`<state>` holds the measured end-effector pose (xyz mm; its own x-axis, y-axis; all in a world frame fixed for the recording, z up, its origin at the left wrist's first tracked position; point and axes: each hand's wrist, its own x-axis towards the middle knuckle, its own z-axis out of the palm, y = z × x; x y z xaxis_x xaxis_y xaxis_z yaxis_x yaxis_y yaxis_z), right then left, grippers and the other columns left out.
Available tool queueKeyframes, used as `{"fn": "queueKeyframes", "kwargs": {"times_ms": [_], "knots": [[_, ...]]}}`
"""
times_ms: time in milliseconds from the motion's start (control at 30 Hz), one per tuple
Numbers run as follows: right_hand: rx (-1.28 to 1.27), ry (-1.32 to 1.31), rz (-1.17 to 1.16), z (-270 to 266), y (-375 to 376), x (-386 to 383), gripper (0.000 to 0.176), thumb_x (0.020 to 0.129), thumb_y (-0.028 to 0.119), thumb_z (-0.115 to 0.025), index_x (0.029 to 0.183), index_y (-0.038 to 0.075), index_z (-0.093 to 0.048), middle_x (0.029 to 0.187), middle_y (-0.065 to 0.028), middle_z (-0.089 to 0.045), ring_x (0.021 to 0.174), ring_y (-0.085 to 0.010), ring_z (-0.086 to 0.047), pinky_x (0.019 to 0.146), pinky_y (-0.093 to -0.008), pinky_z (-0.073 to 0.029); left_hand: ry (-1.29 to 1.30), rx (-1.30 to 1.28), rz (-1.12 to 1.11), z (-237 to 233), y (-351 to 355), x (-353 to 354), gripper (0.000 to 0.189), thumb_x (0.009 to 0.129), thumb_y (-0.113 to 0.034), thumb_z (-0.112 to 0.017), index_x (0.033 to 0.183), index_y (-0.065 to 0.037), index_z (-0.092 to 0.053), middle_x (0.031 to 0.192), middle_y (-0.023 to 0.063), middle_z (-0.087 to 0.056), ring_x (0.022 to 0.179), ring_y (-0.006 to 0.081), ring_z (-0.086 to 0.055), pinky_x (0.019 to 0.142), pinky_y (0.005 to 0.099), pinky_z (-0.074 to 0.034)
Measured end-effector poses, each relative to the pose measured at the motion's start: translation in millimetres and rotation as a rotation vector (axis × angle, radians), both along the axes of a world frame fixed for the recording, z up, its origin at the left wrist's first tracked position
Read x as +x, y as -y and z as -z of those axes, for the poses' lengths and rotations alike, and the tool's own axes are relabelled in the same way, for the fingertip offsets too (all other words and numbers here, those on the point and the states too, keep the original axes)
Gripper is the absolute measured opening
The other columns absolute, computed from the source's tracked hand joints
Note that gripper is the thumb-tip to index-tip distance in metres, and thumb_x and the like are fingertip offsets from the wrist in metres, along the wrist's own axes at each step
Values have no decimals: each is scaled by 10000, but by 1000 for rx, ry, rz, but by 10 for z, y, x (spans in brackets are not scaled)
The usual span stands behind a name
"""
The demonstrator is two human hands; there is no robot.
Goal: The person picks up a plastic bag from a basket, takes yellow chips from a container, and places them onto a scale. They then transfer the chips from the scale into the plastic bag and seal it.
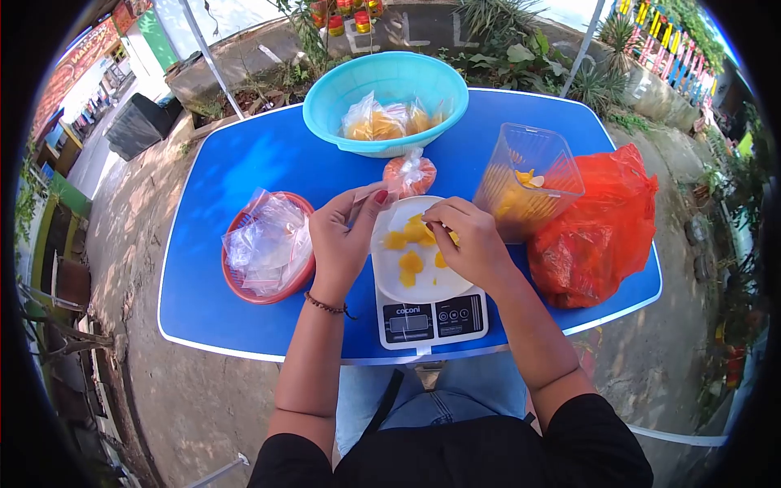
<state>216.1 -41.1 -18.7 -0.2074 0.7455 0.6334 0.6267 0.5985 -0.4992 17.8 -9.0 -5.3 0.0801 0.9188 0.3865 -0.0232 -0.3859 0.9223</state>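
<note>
My left hand (348,228) is pinched closed on a clear plastic bag (368,200), near the left rim of a white plate (396,281). Over that plate, my right hand (468,240) has its fingertips pressed together at the yellow chips (411,262); a piece between them is mostly hidden. Several chips lie loose on the plate. The plate rests on a kitchen scale (431,323) whose display I cannot read. Just behind the plate sits a knotted clear bag of orange-red food (409,173).
A red basket (236,285) of clear bags (268,244) stands left. At the back is a turquoise basin (325,122) with filled bags (382,122). To the right, a clear container (529,154) of yellow chips leans beside a red plastic bag (594,236), on the blue table (220,179).
</note>
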Motion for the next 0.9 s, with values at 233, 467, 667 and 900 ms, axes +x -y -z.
{"fn": "queueKeyframes", "kwargs": {"times_ms": [233, 467, 667, 900], "knots": [[-99, -102, 23, 106, 53, 88, 124, 803, -34, -664, 919, 7, -666, 922, -116, -645, 884, -304, -629, 791, -400, -520, 259, -185, 37, 205, -42, -38, 217, 974, -117, -647, 1103, 53, -683, 982, 148, -742, 860, 187, -731, 805, 308, -597], [-68, 140, 62, 47, 80, -3, 153, 774, 8, -728, 922, 21, -693, 901, -90, -629, 857, -282, -578, 774, -373, -498, 276, -180, 23, 311, -42, -76, 223, 982, -148, -641, 1102, 33, -690, 999, 141, -738, 851, 181, -727, 788, 292, -590], [-89, 57, 29, 80, 69, 23, 146, 786, -15, -709, 927, 22, -706, 902, -81, -633, 872, -279, -584, 769, -372, -497, 300, -200, -7, 337, -45, -67, 226, 985, -168, -641, 1090, 25, -694, 980, 128, -740, 836, 163, -719, 784, 281, -582], [-77, 33, 32, 122, 47, 62, 180, 771, -63, -663, 917, 31, -712, 956, -99, -636, 921, -277, -596, 779, -373, -499, 332, -189, -22, 331, -37, -67, 229, 986, -193, -645, 1063, 17, -694, 936, 108, -740, 809, 133, -705, 746, 264, -573]]}}
